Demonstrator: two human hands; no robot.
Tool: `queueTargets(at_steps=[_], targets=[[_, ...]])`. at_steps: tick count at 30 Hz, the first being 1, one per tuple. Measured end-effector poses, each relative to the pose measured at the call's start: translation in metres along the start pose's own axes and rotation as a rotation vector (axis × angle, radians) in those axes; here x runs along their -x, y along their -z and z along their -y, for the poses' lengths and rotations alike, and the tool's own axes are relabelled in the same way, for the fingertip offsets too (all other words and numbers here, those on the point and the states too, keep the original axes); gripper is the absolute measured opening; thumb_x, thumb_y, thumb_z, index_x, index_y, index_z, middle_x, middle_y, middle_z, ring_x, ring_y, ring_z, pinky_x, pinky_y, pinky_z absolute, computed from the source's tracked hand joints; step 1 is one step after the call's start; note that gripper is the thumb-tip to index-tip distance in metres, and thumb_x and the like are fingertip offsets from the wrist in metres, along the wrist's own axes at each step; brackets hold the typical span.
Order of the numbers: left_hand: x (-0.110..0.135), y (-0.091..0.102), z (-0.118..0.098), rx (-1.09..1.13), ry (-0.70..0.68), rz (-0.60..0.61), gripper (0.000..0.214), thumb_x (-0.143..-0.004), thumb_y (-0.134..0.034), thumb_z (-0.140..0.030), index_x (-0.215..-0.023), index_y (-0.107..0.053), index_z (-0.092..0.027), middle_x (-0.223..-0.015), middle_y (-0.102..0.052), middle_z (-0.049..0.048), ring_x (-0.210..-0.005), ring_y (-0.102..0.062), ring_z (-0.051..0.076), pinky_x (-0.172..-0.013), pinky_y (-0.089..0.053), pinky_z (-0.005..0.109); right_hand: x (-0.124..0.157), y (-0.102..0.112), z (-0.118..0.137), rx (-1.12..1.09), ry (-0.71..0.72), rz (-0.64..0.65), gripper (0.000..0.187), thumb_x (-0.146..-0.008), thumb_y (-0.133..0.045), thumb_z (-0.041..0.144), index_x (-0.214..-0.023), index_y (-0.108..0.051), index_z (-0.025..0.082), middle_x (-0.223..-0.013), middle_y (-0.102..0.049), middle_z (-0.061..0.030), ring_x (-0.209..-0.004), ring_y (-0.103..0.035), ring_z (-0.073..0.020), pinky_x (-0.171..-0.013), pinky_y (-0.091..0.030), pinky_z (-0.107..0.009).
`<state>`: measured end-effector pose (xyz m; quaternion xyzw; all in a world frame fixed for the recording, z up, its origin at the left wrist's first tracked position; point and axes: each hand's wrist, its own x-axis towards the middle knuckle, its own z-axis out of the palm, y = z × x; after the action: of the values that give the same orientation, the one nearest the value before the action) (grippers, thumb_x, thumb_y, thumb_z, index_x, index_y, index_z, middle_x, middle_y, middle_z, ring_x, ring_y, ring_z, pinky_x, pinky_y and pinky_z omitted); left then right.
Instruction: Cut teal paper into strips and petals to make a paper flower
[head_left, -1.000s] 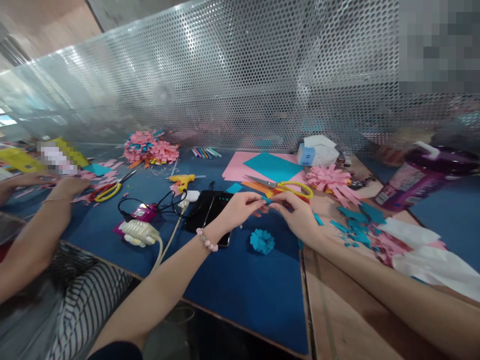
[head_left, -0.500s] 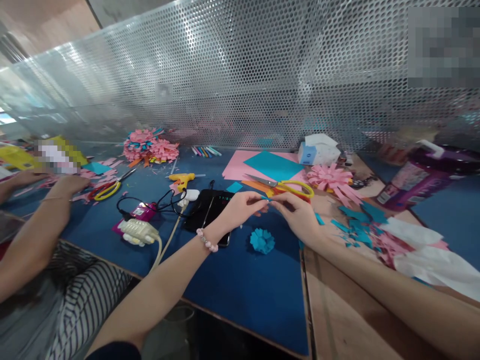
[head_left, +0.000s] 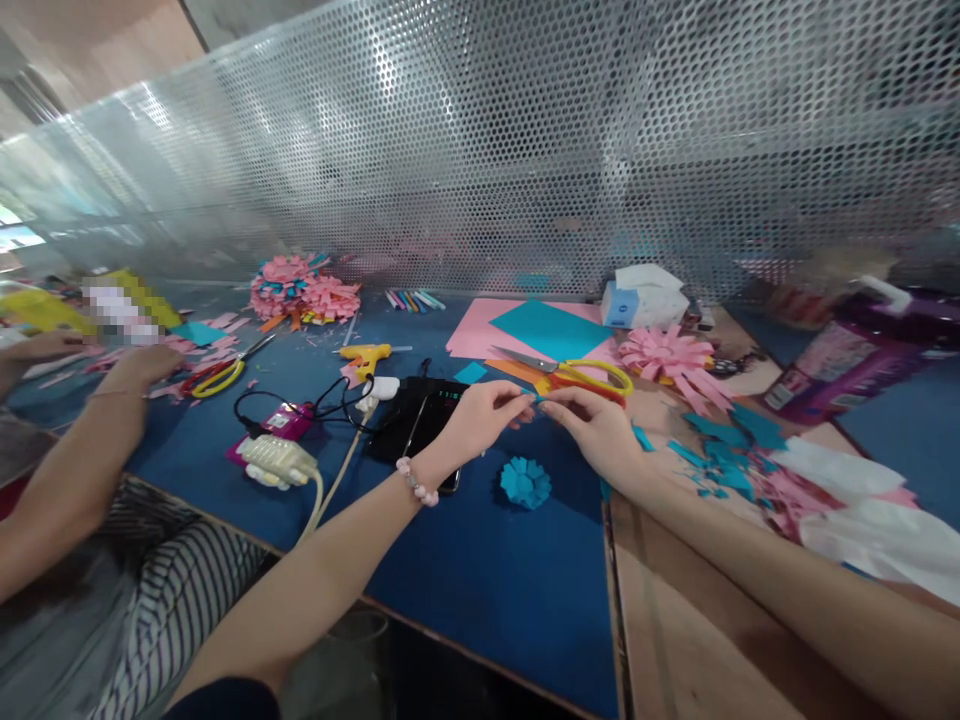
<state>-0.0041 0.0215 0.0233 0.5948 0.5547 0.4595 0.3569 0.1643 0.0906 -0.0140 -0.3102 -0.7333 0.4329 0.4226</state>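
Note:
My left hand (head_left: 484, 415) and my right hand (head_left: 592, 428) meet fingertip to fingertip above the blue table (head_left: 480, 580). Both pinch a small teal paper piece (head_left: 534, 399) between them. A finished teal paper flower (head_left: 525, 482) lies on the table just below my hands. Yellow-handled scissors (head_left: 581, 375) rest right behind my fingers, on pink and teal paper sheets (head_left: 547, 330). A black phone (head_left: 424, 415) lies under my left wrist.
A co-worker's arms (head_left: 90, 440) work at the left near other scissors (head_left: 217, 375). A yellow glue gun (head_left: 364, 357), cables, a power strip (head_left: 281, 462), pink paper flowers (head_left: 664, 355), a tissue box (head_left: 645, 295), teal scraps (head_left: 720, 455) and a purple bottle (head_left: 855, 350) crowd the table. A perforated metal screen (head_left: 487, 150) stands behind.
My hands have stayed pinched together on the teal piece, with only slight finger movement. The camera has shifted a little.

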Motion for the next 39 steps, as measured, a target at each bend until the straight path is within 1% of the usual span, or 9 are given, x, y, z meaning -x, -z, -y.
queueTargets(at_steps=[5,10,19,23,30,35,39], targets=[[0.0002,-0.0012,0.0015,-0.015,0.004,-0.023,0.025,-0.088,-0.058,-0.036,-0.084,-0.067,-0.013,-0.08,-0.071,0.0072,-0.073,-0.066,0.014,-0.07,-0.054,0.027,-0.0026,0.0001,-0.0004,-0.078,-0.081,0.001,0.033,-0.076,-0.069,0.051,-0.084,-0.072,0.018,-0.078,-0.071,-0.0046,-0.069,-0.061,-0.0178,-0.061,-0.048,-0.03],[0.0,0.0004,0.0045,-0.021,-0.018,-0.011,0.027,-0.089,-0.056,-0.038,-0.085,-0.068,-0.014,-0.082,-0.072,0.0075,-0.073,-0.066,0.014,-0.069,-0.054,0.027,-0.0044,0.0011,-0.0032,-0.151,-0.138,0.069,0.035,-0.075,-0.07,0.053,-0.084,-0.072,0.019,-0.076,-0.07,-0.0034,-0.068,-0.06,-0.0161,-0.062,-0.047,-0.028],[0.0011,-0.0004,0.0064,-0.034,-0.005,0.032,0.027,-0.088,-0.057,-0.04,-0.089,-0.064,-0.014,-0.087,-0.07,0.0082,-0.083,-0.068,0.017,-0.07,-0.054,0.028,-0.0027,0.0015,0.0,-0.152,-0.138,0.062,0.034,-0.076,-0.069,0.051,-0.08,-0.071,0.017,-0.075,-0.068,-0.003,-0.068,-0.058,-0.0153,-0.063,-0.044,-0.028],[0.001,-0.0003,0.0075,-0.088,-0.042,0.033,0.026,-0.087,-0.058,-0.04,-0.088,-0.063,-0.014,-0.084,-0.069,0.0068,-0.08,-0.066,0.017,-0.069,-0.054,0.028,-0.0021,0.0022,0.0009,-0.158,-0.149,0.07,0.033,-0.076,-0.07,0.05,-0.079,-0.07,0.017,-0.074,-0.068,-0.0029,-0.069,-0.059,-0.0154,-0.064,-0.045,-0.028],[0.0009,0.0005,0.0035,-0.058,-0.04,0.015,0.024,-0.087,-0.057,-0.037,-0.085,-0.063,-0.014,-0.082,-0.067,0.0055,-0.081,-0.067,0.018,-0.068,-0.053,0.027,-0.0031,0.0014,-0.0032,-0.23,-0.167,0.08,0.03,-0.075,-0.072,0.047,-0.083,-0.071,0.018,-0.075,-0.068,-0.0025,-0.07,-0.06,-0.0145,-0.067,-0.046,-0.027],[0.0007,0.001,-0.0001,-0.023,0.025,-0.008,0.02,-0.087,-0.058,-0.033,-0.084,-0.063,-0.014,-0.082,-0.069,0.0065,-0.076,-0.066,0.015,-0.067,-0.053,0.026,-0.0029,0.0006,-0.0025,-0.313,-0.171,0.084,0.03,-0.071,-0.077,0.044,-0.086,-0.07,0.019,-0.077,-0.068,-0.0014,-0.069,-0.059,-0.0135,-0.066,-0.047,-0.026],[0.0007,-0.0004,-0.0009,-0.01,0.041,-0.012,0.017,-0.087,-0.059,-0.029,-0.083,-0.063,-0.014,-0.08,-0.069,0.0059,-0.073,-0.065,0.013,-0.066,-0.052,0.025,-0.0024,0.0008,-0.003,-0.3,-0.164,0.076,0.027,-0.072,-0.077,0.042,-0.085,-0.071,0.019,-0.073,-0.067,-0.0008,-0.068,-0.059,-0.0131,-0.066,-0.046,-0.026]])
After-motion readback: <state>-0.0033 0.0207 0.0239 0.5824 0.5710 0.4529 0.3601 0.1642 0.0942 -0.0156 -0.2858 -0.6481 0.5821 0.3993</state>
